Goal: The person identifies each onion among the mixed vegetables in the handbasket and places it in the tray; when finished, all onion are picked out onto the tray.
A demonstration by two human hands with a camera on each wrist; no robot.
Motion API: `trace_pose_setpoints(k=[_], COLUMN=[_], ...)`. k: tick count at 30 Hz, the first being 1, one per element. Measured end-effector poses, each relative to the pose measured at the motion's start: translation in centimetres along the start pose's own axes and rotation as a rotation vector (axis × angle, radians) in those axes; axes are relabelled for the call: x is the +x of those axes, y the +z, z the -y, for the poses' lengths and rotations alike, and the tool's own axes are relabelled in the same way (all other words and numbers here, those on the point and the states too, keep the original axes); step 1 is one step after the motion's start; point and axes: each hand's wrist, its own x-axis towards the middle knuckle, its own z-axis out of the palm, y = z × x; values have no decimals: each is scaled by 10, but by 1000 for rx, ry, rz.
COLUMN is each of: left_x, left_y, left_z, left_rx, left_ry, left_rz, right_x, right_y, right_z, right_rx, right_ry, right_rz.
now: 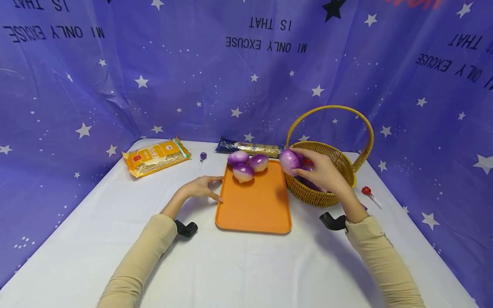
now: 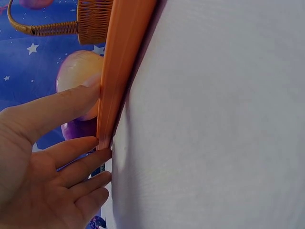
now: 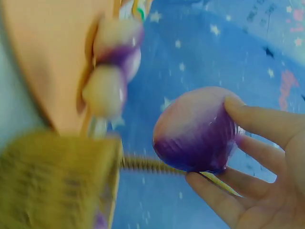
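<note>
A purple onion (image 3: 198,131) with a paler side is held in the fingers of my right hand (image 1: 321,170), raised at the left rim of the wicker basket (image 1: 312,197). More purple shows inside the basket below it. My left hand (image 1: 198,187) touches the left edge of the orange tray (image 1: 256,209); its thumb and fairly straight fingers (image 2: 81,167) lie against the rim. Three more purple-and-white onions sit grouped at the tray's far end: one at the left (image 1: 237,158), one at the right (image 1: 258,162) and one nearer (image 1: 243,173).
Behind the tray lies a long dark-and-gold packet (image 1: 250,148). A yellow noodle packet (image 1: 155,157) and a purple lollipop (image 1: 203,156) are at the back left. To the basket's right lies a red lollipop (image 1: 367,191). The basket's tall handle (image 1: 331,107) arches over it.
</note>
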Motion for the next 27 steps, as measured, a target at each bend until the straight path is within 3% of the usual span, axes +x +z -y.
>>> trace_pose_setpoints(k=[4, 10, 16, 27], left_x=[1, 2, 1, -2], left_y=[0, 1, 1, -1], left_z=[2, 4, 3, -1], left_rx=[-10, -23, -26, -18], left_ry=[-7, -8, -16, 4], left_rz=[8, 3, 6, 1], right_x=[6, 19, 30, 43], right_y=[26, 60, 89, 114], right_z=[9, 13, 2, -19], right_rx=[85, 62, 32, -15], right_ry=[-25, -24, -5, 1], right_rz=[32, 42, 56, 86])
